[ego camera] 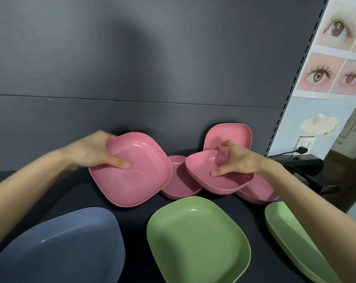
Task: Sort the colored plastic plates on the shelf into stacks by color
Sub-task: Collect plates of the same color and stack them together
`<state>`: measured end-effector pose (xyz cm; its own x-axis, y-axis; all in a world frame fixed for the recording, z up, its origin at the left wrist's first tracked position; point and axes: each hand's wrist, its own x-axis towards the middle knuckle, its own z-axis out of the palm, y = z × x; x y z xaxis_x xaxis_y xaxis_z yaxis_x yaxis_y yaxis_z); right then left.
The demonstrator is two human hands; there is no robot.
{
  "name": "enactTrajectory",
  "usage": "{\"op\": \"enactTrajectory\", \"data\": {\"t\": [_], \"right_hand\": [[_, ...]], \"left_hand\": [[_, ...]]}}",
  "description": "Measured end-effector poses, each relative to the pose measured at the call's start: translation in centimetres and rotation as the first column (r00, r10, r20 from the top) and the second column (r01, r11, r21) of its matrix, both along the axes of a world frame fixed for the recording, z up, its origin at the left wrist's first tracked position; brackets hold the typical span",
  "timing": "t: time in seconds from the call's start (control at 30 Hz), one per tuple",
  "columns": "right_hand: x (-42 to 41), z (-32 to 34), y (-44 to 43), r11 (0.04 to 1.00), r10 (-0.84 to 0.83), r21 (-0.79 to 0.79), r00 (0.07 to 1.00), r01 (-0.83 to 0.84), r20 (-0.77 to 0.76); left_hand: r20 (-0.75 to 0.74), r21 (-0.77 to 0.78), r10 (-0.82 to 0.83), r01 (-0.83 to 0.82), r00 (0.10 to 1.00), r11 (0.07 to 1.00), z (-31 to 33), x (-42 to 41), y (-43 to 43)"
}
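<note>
While the left hand point(95, 154) gripped the rim of a square pink plastic plate point(136, 172) at centre frame and the right hand point(237, 160) pinched a smaller pink plastic plate point(202, 169) just right of it, lifting both clear and nesting them squarely looked wisest.

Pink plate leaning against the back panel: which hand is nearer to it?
Right. The right hand grips another pink plate just before the leaning plate; the left hand grips one well to its left.
</note>
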<state>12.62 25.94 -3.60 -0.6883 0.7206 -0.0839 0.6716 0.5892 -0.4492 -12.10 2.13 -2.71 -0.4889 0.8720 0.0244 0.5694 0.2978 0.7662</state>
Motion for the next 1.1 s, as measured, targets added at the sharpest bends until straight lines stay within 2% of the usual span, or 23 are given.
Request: {"op": "enactTrajectory", "data": {"t": [0.23,0.4,0.5,0.73,0.87,1.1], "right_hand": [[0.5,1.3,0.1,0.995,0.008,-0.098,0.975,-0.031,-0.221],[1.2,2.8,-0.8,0.984,0.018,-0.148,0.888,-0.097,-0.46],[1.1,3.6,-2.1,0.988,-0.026,-0.141,0.829,-0.064,-0.558],[0.2,4.9,-6.9,0.995,-0.07,-0.102,0.705,-0.004,-0.706],[-0.4,5.6,-11.2,0.993,-0.045,-0.104,0.596,-0.064,-0.802],[-0.5,5.9,-19.9,0.981,0.029,-0.073,0.503,-0.182,-0.864]], "left_hand": [[0.142,0.107,0.017,-0.032,0.99,0.994,0.6,0.6,0.2],[0.19,0.223,0.085,-0.128,0.978,0.966,0.7,0.8,0.2],[0.213,0.296,0.136,-0.197,0.968,0.935,1.0,1.1,-0.4],[0.279,0.477,0.153,-0.275,0.948,0.835,1.6,2.9,-3.7],[0.306,0.534,0.197,-0.339,0.931,0.774,2.0,4.0,-7.7],[0.247,0.571,0.318,-0.403,0.915,0.715,1.6,7.6,-16.9]]}}
